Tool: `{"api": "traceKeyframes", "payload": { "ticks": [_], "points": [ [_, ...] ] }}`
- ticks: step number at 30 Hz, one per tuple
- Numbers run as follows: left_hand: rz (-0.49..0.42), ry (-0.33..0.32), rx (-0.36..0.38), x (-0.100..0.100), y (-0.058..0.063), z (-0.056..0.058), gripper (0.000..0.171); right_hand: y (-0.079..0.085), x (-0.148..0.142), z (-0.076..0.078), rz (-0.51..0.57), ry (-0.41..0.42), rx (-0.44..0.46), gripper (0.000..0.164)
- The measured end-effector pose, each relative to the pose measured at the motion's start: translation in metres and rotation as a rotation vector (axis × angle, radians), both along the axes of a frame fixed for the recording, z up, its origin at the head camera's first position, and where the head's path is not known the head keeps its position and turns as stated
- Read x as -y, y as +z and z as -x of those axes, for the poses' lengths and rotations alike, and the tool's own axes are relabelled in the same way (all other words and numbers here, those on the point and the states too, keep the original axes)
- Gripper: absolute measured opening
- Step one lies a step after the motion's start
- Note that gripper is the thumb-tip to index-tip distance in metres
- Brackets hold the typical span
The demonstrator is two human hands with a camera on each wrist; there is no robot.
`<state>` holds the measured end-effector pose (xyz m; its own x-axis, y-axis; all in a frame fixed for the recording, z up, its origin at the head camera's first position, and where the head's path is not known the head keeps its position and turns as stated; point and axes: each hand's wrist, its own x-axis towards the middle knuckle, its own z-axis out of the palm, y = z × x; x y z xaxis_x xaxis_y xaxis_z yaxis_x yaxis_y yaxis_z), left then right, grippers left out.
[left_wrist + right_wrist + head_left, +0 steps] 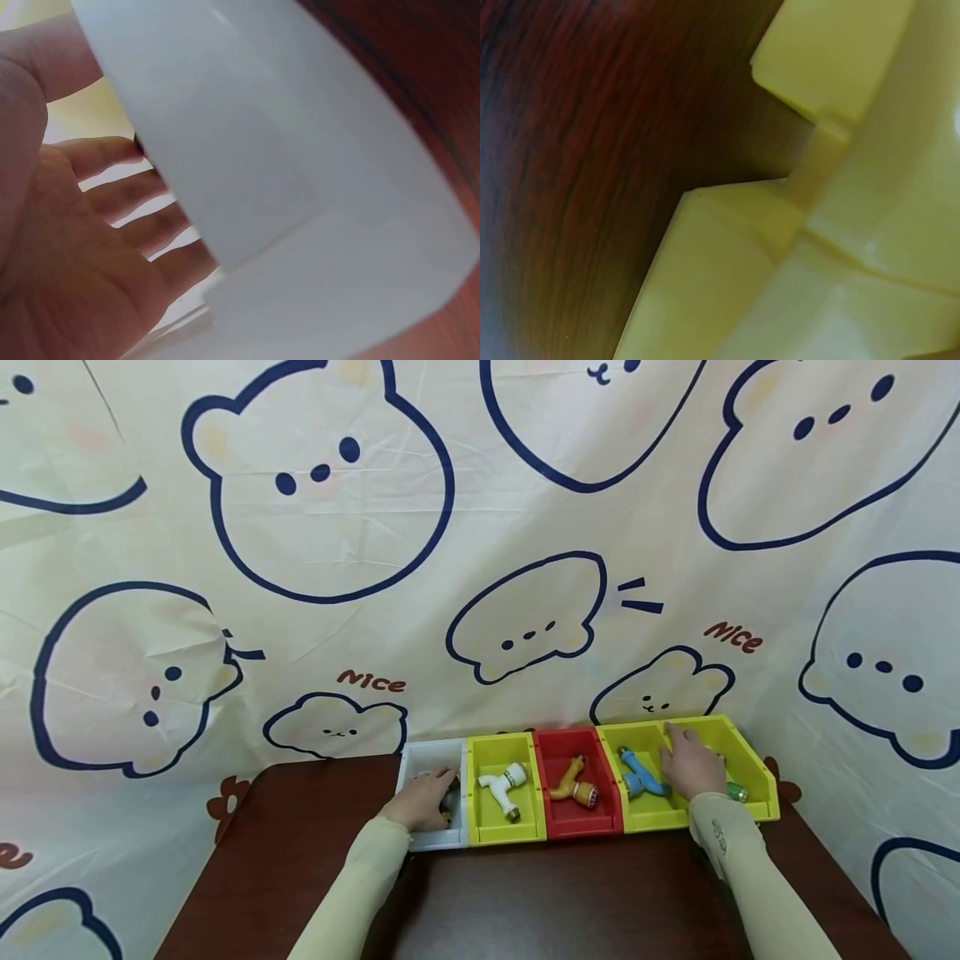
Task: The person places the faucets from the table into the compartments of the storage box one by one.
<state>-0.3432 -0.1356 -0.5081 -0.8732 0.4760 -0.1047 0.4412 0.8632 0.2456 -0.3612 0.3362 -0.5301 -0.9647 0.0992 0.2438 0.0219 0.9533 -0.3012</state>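
My left hand (422, 800) reaches into the white bin (438, 841) at the left end of a row. Seen from the left wrist, its fingers (124, 196) are extended and spread behind the bin's wall, which hides the fingertips. A partly covered small item lies under that hand. My right hand (693, 767) is over the yellow bins at the right end, with fingertips near the back rim (701, 720); what they touch is hidden. A blue tap (642, 774) lies to its left, and a green tap (737, 792) shows partly at its right.
Between the hands, a yellow bin (491, 835) holds a white tap (504, 789) and a red bin (585, 827) holds an orange-brown tap (576, 785). The bins stand at the back of a dark wooden table (555, 902), against a bear-printed cloth (360, 635).
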Motion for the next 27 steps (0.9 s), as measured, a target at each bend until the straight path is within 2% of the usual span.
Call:
{"api": "traceKeyframes", "payload": {
  "ticks": [9, 27],
  "points": [
    [-0.027, 0.036, 0.060, -0.0004, 0.0019, -0.0014, 0.088, -0.0017, -0.0007, 0.0016, 0.002, 0.003, 0.007, 0.049],
    [-0.033, 0.043, 0.058, -0.0008, -0.0010, 0.0005, 0.093, -0.0021, -0.0013, 0.0014, 0.009, 0.004, 0.001, 0.048]
  ]
}}
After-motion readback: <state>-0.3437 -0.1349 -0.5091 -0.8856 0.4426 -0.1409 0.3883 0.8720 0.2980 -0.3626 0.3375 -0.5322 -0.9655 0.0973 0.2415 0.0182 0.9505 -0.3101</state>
